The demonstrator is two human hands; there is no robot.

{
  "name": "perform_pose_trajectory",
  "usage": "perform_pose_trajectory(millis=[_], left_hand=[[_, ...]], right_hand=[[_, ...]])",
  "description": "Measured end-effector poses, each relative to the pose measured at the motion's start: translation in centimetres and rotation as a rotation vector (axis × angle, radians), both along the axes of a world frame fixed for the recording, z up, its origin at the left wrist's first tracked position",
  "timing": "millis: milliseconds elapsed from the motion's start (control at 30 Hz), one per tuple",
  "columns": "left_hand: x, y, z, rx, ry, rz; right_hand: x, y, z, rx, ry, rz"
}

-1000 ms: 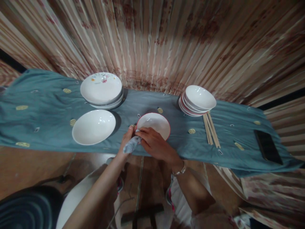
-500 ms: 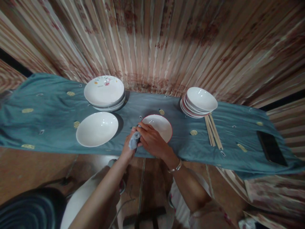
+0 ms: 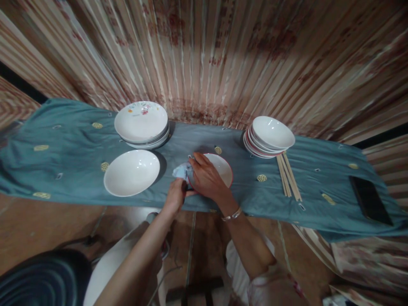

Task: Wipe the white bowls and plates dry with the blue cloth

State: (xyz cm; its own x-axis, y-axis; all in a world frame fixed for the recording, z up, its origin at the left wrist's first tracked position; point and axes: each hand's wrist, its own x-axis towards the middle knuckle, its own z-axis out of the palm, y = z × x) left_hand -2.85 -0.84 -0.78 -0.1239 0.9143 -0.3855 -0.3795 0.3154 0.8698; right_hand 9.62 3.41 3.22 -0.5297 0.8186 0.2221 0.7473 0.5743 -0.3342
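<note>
A white bowl (image 3: 225,166) with a red rim is at the table's front middle, partly covered by my right hand. My left hand (image 3: 175,194) is closed at the bowl's near left edge; its fingertips are partly hidden. My right hand (image 3: 208,177), a bracelet on its wrist, is bent over the bowl's left rim. From under its fingers a pale blue cloth (image 3: 181,171) sticks out to the left, just above my left hand. How much cloth lies inside the bowl is hidden.
To the left are a large white bowl (image 3: 131,173) and a stack of plates (image 3: 142,121), the top one flowered. Stacked bowls (image 3: 272,132), several wooden chopsticks (image 3: 288,176) and a black phone (image 3: 371,199) lie right on the green tablecloth (image 3: 76,161). A pleated curtain (image 3: 204,63) hangs behind.
The cloth has moved up and away from my left palm, now spreading from beneath my right fingers. My right hand has shifted slightly forward along the rim; my left hand sits slightly lower.
</note>
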Motion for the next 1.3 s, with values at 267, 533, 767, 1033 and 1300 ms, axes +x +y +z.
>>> perform_pose_trajectory(millis=[267,533,767,1033,1300], left_hand=[[0.1,-0.2,0.9,-0.022,-0.064,-0.067],[0.1,-0.2,0.2,0.004,-0.073,-0.04],[0.1,-0.2,0.3,0.035,-0.026,-0.052],[0.1,-0.2,0.6,0.021,-0.03,-0.061],[0.1,-0.2,0.7,0.022,-0.004,-0.044]], right_hand=[[2.1,1.4,-0.5,0.04,-0.161,-0.211],[3.8,1.1,-0.4,0.013,-0.227,-0.292],[5.7,0.3,0.3,0.029,-0.233,-0.324],[7.3,-1.3,0.5,0.043,-0.241,-0.341],[8.2,-2.5,0.7,0.043,-0.223,-0.327]])
